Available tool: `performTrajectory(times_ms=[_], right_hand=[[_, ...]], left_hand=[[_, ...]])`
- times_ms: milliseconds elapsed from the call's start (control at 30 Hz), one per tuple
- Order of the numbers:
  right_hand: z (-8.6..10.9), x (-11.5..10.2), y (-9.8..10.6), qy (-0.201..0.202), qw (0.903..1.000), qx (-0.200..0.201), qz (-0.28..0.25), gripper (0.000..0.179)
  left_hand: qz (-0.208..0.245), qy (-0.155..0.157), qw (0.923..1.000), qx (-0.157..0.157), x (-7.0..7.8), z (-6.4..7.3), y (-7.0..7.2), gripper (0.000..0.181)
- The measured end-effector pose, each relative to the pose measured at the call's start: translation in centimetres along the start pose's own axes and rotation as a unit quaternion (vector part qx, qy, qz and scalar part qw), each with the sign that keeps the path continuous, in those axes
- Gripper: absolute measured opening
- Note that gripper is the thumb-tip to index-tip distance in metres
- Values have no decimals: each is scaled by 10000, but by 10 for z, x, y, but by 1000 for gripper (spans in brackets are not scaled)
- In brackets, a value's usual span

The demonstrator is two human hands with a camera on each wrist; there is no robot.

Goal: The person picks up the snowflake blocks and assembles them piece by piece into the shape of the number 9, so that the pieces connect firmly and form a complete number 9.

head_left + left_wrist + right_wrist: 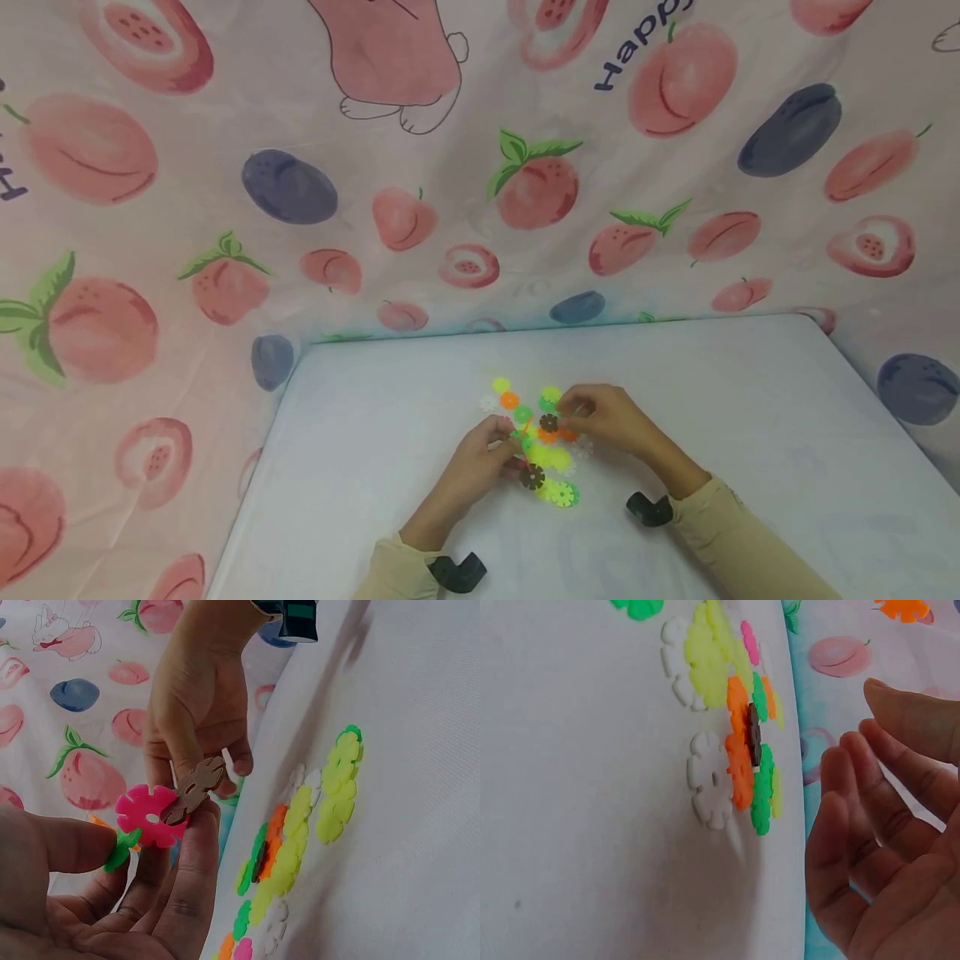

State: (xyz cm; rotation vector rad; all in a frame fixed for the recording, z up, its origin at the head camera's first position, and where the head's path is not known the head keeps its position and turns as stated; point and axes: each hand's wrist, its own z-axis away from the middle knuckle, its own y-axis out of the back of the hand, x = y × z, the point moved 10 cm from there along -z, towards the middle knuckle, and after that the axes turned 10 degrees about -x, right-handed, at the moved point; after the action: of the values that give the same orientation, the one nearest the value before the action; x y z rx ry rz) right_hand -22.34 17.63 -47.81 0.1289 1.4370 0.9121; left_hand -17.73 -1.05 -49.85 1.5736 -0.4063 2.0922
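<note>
In the left wrist view, the left hand pinches a small joined group of notched plastic snowflake discs. It includes a green disc, a pink disc and a brown disc, with a bit of orange behind the thumb. Its brown disc shows just below the fingers in the head view. The right hand hovers over the far side of the loose discs. Its fingers are loosely bent with nothing between them in the right wrist view. Another brown disc lies beneath it on orange and green ones.
Loose yellow discs, orange discs, green discs and white discs lie in an overlapping patch on the white tabletop. A fruit-print cloth hangs behind the table. Each wrist carries a black camera mount.
</note>
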Motion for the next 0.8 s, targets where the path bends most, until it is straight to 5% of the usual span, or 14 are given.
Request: performTrajectory(times_ms=[333,800], right_hand=[[-6,15,-3,-79,9962,-59,870,16],[-12,36,-10,-739,9923,-229,968,21]], left_hand=[[-49,-136,9999,-35,2,1,2,24],[-116,-234,9996,-127,-1,1,4,24]])
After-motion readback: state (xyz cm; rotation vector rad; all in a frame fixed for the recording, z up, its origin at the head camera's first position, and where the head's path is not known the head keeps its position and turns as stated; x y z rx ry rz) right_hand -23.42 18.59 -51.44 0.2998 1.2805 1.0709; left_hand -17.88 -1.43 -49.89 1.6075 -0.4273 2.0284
